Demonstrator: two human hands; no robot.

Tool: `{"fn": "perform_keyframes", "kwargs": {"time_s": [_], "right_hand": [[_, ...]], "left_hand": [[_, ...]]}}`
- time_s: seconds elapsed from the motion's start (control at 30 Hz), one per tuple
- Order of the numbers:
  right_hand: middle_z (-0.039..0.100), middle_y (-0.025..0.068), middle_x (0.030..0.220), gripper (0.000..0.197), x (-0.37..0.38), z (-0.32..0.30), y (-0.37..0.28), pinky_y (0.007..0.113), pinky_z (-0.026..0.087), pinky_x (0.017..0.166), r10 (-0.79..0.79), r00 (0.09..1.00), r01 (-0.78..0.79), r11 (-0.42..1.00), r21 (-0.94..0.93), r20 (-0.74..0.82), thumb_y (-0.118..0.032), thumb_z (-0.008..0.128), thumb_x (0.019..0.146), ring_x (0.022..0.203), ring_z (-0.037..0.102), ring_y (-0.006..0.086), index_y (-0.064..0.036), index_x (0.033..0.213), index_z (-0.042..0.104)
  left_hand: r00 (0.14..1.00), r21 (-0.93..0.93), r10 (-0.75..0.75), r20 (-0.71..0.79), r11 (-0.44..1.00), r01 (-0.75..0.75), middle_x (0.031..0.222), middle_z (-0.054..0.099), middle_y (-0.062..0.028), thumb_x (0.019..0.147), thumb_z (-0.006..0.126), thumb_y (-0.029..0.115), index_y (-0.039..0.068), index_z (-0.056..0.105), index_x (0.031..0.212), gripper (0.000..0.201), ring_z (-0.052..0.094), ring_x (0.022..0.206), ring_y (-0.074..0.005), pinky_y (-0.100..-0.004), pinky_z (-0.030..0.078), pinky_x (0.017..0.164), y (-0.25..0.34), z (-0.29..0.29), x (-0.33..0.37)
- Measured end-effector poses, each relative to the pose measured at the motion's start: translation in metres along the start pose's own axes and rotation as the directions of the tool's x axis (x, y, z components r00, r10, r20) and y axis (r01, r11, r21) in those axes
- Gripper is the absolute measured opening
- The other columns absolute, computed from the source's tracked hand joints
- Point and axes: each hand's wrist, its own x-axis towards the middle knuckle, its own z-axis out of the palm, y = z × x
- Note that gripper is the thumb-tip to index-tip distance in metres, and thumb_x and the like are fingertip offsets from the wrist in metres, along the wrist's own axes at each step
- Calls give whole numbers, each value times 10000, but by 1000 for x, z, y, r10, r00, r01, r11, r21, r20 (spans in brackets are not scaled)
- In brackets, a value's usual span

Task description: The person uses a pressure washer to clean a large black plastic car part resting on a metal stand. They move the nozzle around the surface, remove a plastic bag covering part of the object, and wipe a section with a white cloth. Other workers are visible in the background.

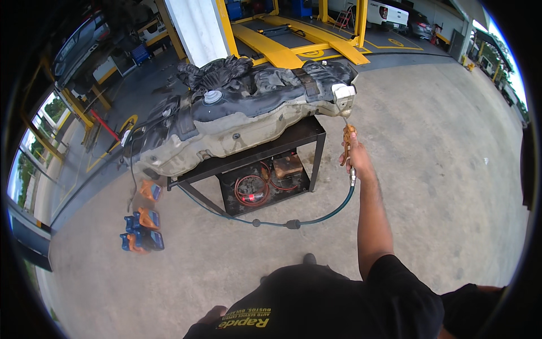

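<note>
My right hand (352, 155), arm stretched forward, is closed round an orange air blow gun (350, 134). The gun's thin nozzle points up at the pale right end of a large, dirty fuel tank (243, 138); whether it touches cannot be made out. A green-blue air hose (340, 210) runs from the gun's handle, curving under the tank to the left. The tank, dark on top and dusty beige along its side, lies across a black metal cart (271, 148). Low beside my dark shirt, part of my left hand (214, 314) shows, its fingers mostly hidden.
On the cart's lower shelf (228, 195) lie a coiled red hose (239, 183), a bottle (251, 198) and a brown box (288, 165). Several blue and orange jugs (149, 217) stand on the floor at left. Behind are a white pillar (197, 34) and a yellow car lift (276, 48).
</note>
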Motion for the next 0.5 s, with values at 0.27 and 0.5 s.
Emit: {"fn": "perform_keyframes", "kwargs": {"time_s": [0.27,0.5], "right_hand": [[634,110,666,787,45,3,-8,304,375,354,6,997,-4,1000,-28,79,-718,284,1061,370,468,145,-1,1234,557],[619,101,650,832,60,-2,-6,298,360,349,-53,997,52,998,27,62,-757,280,1040,361,456,140,0,1234,564]], "left_hand": [[987,-567,160,-23,811,-145,1010,712,-95,1066,402,272,144,675,1227,342,679,860,-245,-467,550,757,71,62,-2],[464,94,781,-417,545,-833,1068,737,-168,989,576,203,73,720,1038,200,705,1024,-382,-490,570,867,206,32,7]]}}
